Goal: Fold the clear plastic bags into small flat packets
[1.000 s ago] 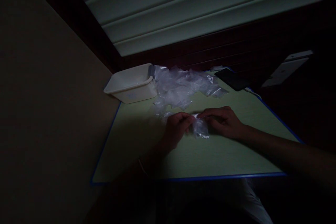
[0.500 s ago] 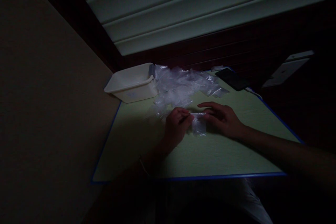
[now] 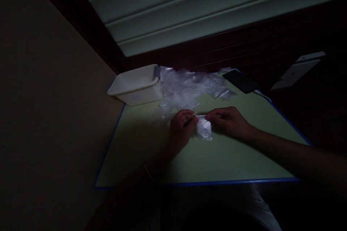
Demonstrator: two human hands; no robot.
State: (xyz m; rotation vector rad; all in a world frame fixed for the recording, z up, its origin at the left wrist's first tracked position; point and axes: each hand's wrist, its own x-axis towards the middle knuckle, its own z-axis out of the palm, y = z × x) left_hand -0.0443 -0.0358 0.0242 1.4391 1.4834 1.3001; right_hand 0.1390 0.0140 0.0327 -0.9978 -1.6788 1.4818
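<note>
A small clear plastic bag [image 3: 204, 128] hangs between my hands over the front half of the table. My left hand [image 3: 182, 130] pinches its top left corner between thumb and fingers. At the top right corner, my right hand [image 3: 229, 121] grips the bag with thumb and forefinger closed together. The bag's upper edge is drawn straight between the two pinches. Whether anything lies inside the bag I cannot tell in this dim light. Beyond my hands spreads a loose pile of clear plastic bags [image 3: 187, 86].
A white plastic tub [image 3: 138, 92] stands at the table's back left corner, against the wall. A dark phone [image 3: 240, 81] lies at the back right, beside a white cable [image 3: 262, 96]. The green table [image 3: 217, 162] has a blue edge. White slats rise behind it.
My right hand has moved slightly left, and its raised forefinger has come down onto the bag's top edge. My left hand keeps its pinch almost in place.
</note>
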